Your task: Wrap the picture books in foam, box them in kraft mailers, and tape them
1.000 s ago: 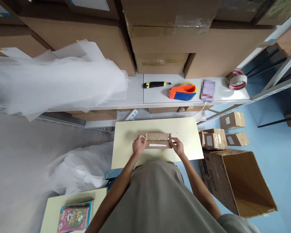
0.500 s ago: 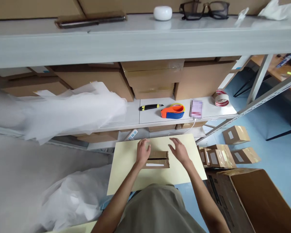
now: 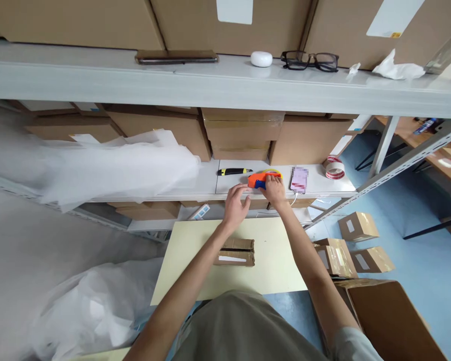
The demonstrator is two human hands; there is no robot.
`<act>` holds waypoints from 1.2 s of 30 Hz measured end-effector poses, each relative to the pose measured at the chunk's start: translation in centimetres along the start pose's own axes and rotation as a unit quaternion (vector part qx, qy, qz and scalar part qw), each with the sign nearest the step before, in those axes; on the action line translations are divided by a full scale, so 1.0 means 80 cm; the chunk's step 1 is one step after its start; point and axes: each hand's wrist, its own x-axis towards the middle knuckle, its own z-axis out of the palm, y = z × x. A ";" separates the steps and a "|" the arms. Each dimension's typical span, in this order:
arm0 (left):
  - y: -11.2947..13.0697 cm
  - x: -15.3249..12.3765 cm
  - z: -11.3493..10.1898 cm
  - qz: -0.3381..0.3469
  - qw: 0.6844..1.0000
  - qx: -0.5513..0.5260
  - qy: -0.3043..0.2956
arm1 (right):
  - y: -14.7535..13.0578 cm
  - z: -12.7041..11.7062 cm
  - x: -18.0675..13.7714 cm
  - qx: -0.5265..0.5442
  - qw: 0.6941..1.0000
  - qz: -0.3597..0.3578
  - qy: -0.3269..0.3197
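Note:
My right hand (image 3: 275, 191) is closed around the right end of an orange and blue tape dispenser (image 3: 256, 180) on the middle shelf. Just left of and below the dispenser, my left hand (image 3: 236, 204) is raised with fingers apart, its fingertips close to the dispenser; whether they touch it I cannot tell. A small cardboard box (image 3: 236, 252) with a white label lies on the cream board (image 3: 278, 260) in front of my body. A black and yellow utility knife (image 3: 234, 171) lies on the shelf left of the dispenser.
A phone (image 3: 299, 179) on a white cable and a tape roll (image 3: 334, 168) sit right of the dispenser. White foam sheets (image 3: 135, 163) cover the shelf's left. Above runs a shelf beam (image 3: 225, 93). Cardboard boxes (image 3: 358, 226) stand on the floor at right.
Both hands have moved up and forward from around the small box to the shelf. My right hand has taken hold of the tape dispenser. The camera view has shifted.

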 end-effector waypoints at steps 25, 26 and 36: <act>-0.031 -0.257 -0.057 -0.304 0.926 -0.222 -0.034 | -0.184 0.059 -0.281 0.514 0.828 0.212 -0.076; -0.032 -0.260 -0.064 -0.313 0.921 -0.228 -0.037 | -0.191 0.059 -0.284 0.513 0.827 0.214 -0.080; -0.054 -0.291 -0.137 -0.403 0.848 -0.334 -0.082 | -0.243 0.063 -0.308 0.496 0.824 0.222 -0.160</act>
